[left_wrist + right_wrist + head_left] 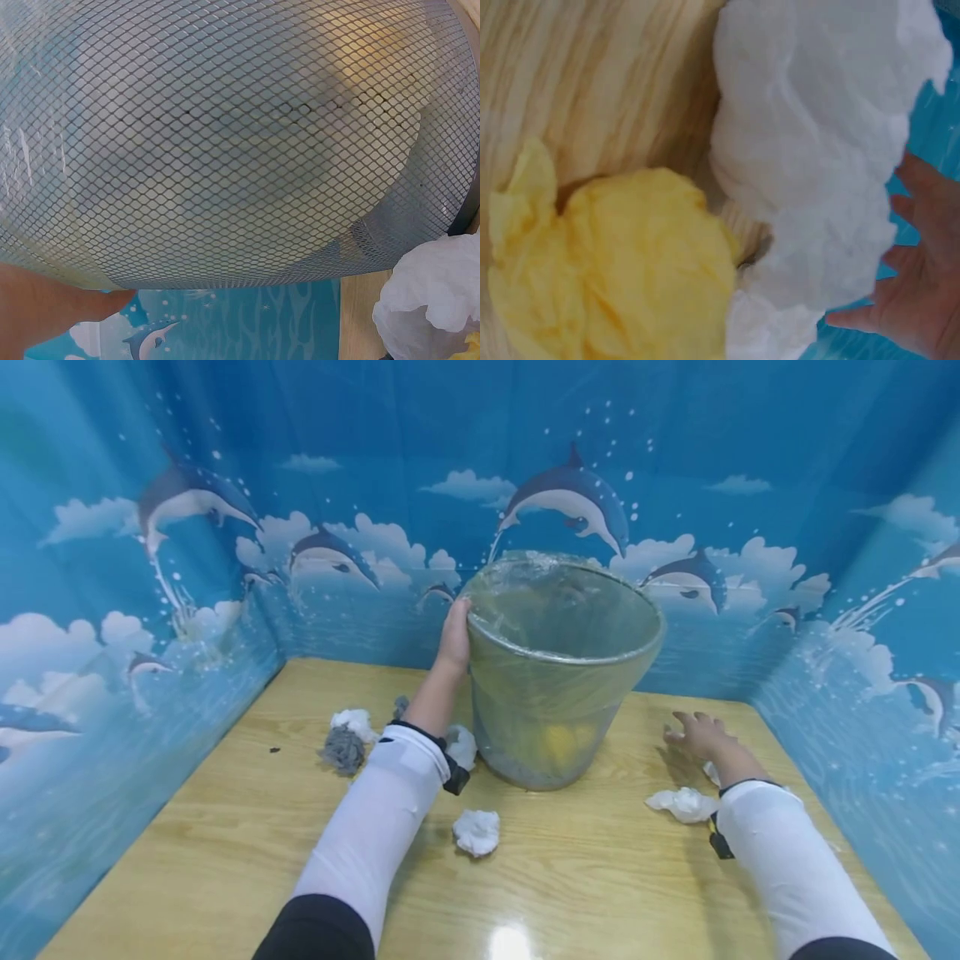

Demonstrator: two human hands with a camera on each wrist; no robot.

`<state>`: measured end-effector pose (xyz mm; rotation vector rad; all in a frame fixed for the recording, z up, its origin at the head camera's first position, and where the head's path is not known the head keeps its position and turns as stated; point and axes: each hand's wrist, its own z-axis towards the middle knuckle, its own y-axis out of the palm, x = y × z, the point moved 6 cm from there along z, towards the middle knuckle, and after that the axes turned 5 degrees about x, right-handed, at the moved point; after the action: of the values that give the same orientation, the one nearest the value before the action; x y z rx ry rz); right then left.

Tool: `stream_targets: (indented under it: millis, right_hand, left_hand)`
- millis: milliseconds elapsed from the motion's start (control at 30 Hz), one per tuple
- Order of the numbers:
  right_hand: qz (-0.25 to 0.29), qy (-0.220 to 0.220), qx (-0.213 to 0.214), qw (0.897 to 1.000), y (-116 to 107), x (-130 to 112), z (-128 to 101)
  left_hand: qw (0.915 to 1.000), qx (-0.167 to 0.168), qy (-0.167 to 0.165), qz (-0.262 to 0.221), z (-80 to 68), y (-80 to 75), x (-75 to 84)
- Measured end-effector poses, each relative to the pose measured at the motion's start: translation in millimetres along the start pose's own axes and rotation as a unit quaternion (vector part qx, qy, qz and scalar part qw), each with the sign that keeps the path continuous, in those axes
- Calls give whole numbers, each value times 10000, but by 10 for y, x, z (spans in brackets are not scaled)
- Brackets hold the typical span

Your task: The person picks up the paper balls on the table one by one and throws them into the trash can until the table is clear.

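Near the worktop's far edge, left hand curled on the rim of a lined mesh bin (probably light, springy; best held at the rim); right hand, fingers spread, beside crumpled white paper.

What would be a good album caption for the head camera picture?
Left hand holds the rim of a lined mesh bin; right hand rests open on the table.

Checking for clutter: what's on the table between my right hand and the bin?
Only bare wooden table between the right hand and the mesh bin, in the head view.
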<state>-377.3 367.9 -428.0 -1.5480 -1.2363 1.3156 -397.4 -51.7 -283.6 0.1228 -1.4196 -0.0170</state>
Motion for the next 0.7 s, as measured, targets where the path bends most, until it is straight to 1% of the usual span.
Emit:
stream_targets:
  millis: [133, 367, 467, 633, 700]
  right_hand:
    - [-187, -30, -37, 9998, 44, 24, -3]
    - [-338, -137, -23, 9993, 102, 78, -21]
    - [-428, -160, -22, 9990, 118, 92, -37]
    - [-347, -219, -38, 9992, 139, 91, -44]
    - [-336, -311, -12, 9989, 143, 79, -36]
  left_hand:
    - [10000, 15, 31, 56, 0, -2, -5]
    - [9999, 38, 69, -91, -2, -5, 2]
    - [10000, 62, 42, -60, -8, -7, -2]
    - [10000, 71, -49, -48, -17, -1, -4]
    - [9999, 68, -103, -30, -18, 1, -7]
